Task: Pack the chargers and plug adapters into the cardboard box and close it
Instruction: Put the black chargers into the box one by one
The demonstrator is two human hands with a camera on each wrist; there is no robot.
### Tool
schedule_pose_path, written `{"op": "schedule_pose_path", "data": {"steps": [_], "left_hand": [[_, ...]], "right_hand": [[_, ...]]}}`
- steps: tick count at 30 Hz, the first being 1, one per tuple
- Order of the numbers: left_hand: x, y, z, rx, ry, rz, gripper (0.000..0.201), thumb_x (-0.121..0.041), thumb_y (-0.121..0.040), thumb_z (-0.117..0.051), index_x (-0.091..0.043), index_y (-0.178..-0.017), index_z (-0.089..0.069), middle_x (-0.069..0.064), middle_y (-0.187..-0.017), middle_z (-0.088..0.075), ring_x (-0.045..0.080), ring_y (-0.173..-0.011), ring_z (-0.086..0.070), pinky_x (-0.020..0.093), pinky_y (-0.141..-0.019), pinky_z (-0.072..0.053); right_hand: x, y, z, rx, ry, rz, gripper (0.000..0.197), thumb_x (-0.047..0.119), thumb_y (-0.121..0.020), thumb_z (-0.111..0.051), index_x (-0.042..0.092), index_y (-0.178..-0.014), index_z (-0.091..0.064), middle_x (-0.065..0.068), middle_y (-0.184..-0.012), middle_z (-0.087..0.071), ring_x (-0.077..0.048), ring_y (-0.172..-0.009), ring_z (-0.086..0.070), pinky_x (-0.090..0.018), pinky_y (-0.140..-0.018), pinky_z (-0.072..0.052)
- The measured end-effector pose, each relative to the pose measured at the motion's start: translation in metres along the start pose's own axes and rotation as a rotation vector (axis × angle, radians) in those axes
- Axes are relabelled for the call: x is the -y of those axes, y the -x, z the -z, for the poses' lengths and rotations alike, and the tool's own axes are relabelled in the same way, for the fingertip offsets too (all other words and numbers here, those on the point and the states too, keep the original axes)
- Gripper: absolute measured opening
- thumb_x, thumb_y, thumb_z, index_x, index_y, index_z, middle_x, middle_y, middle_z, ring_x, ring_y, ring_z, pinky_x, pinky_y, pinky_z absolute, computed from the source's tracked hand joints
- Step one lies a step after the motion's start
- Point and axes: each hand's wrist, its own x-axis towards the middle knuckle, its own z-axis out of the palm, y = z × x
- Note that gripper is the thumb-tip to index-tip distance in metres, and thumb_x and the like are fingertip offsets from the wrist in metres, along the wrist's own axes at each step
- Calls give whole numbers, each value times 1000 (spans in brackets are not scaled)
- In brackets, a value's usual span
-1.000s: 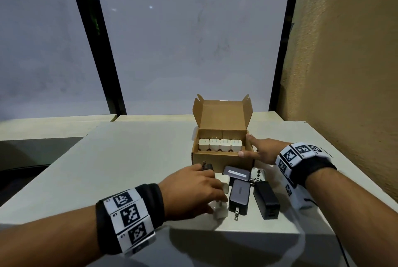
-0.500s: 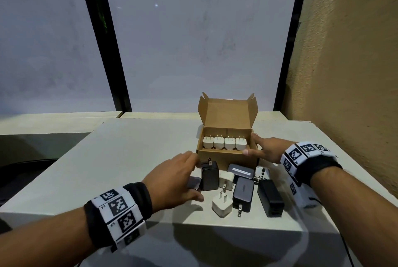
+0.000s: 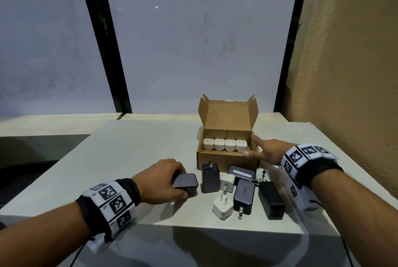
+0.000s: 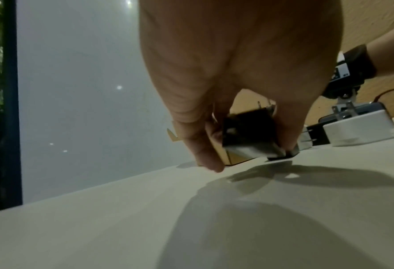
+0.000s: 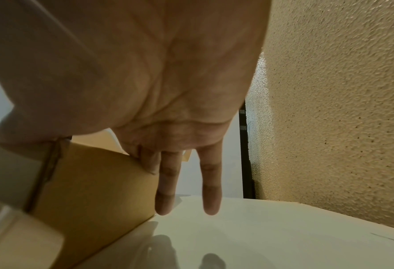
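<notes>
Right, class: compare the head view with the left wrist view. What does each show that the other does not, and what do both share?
Only the head view shows the open box with four white plugs in a row, and the right hand against its side. Only the left wrist view shows the underside of the left hand, its fingers curled round the grey charger, lifted off the table. Both show that grip and a white plug lying nearby.
</notes>
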Motion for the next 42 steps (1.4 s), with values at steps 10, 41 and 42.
{"op": "schedule_pose_path", "data": {"steps": [10, 41, 42], "left_hand": [[-3, -6, 36, -321, 390, 41, 54, -41, -72, -80, -31, -116, -50, -11, -96, -65, 3, -84, -65, 12, -72, -49], [-40, -135, 38, -225, 192, -121, 51, -20, -67, -85, -24, -113, -64, -2, -109, -62, 14, -90, -61, 19, -71, -50], [-42, -136, 36, -226, 190, -123, 51, -21, -67, -85, -23, -113, -64, -1, -109, -63, 14, -91, -61, 18, -72, -49]], "right_hand": [[-1, -3, 0, 17, 13, -14, 83, 71, -85, -35, 20, -148, -18, -14, -146, -45, -30, -128, -48, -41, -106, -36], [-7, -2, 3, -19, 26, 113, 86, 71, -86, -36, 13, -147, -20, -6, -159, -20, -26, -137, -37, -45, -110, -34], [-8, -2, 2, -18, 27, 110, 87, 71, -86, -35, 13, -147, -20, -5, -159, -19, -26, -138, -36, -46, -110, -33]]}}
